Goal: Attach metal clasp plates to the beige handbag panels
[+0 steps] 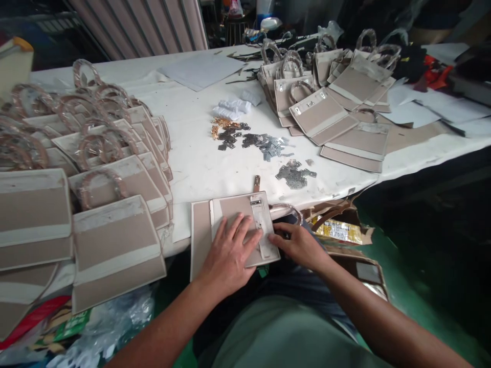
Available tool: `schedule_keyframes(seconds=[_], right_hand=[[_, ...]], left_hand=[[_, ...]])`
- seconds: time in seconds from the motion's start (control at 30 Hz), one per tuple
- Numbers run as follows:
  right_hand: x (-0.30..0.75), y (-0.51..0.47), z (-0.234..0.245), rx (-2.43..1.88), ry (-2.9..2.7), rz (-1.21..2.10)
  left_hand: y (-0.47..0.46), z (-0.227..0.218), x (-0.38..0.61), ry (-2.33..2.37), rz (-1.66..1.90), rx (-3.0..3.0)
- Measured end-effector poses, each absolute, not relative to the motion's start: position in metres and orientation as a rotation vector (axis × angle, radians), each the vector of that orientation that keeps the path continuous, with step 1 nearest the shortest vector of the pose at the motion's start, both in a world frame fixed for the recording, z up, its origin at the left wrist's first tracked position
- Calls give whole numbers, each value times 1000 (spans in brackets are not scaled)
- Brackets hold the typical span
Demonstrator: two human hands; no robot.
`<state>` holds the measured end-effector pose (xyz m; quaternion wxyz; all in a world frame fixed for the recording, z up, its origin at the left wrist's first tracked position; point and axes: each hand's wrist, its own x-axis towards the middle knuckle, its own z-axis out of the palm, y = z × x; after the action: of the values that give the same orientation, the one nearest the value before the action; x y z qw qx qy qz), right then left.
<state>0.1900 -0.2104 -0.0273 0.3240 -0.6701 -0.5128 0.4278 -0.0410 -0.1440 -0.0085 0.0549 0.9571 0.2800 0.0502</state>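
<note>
A beige handbag panel (232, 206) with a pale strip lies at the table's front edge, partly overhanging it. Its wrapped handle (293, 208) sticks out to the right. On the strip sits a small metal plate (255, 203). My left hand (230, 250) rests flat on the panel, fingers spread, pressing its middle. At the right edge my right hand (297, 243) has its fingers curled, thumb and fingertips gripping the panel beside the handle; part of that grip is hidden. Just beyond the panel stands a small brown strap with metal fittings (257, 183).
Stacks of handled bag panels fill the left (115, 240) and back right (324, 115). Between them lie loose grey metal plates (295, 175), gold fittings (220, 125) and white wrapped bundles (232, 108). A cardboard box (341, 227) stands below the table at right.
</note>
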Motion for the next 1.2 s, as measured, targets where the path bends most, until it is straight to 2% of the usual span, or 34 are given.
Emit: schedule_keyframes(seconds=[0.1,0.87,1.2], right_hand=[[191,-210,-31,-1687,-1218,1238],[180,-205,-31,-1778,-1103,1206],[171,-202,-31,-1835,-1058,1182]], left_hand=[[-143,-8,-41,851,132,2899],[-140,-2,-33,828,25,2934],[-137,-19,-44,791,192,2953]])
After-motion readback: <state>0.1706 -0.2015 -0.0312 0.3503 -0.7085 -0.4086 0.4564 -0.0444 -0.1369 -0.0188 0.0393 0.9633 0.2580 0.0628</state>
